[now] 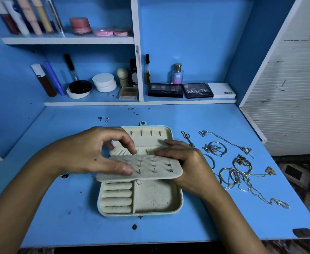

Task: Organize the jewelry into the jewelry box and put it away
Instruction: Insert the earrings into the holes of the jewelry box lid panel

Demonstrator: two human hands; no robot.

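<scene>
Our forearms come in from six o'clock to the blue desk (214, 217), where the jewelry box (157, 198) lies open, lid toward twelve. Across it the earring panel (161, 167) runs long from nine to three. We hold it with the left hand (88, 153), thumb pressed on its near face and fingers curled above its far edge; the right hand (185, 162) grips its three o'clock end. At three o'clock of the box, nearer our right hand, lies the tangle of chains and bangles (238, 169). Loose studs (103, 119) sit at eleven, nearer the left.
</scene>
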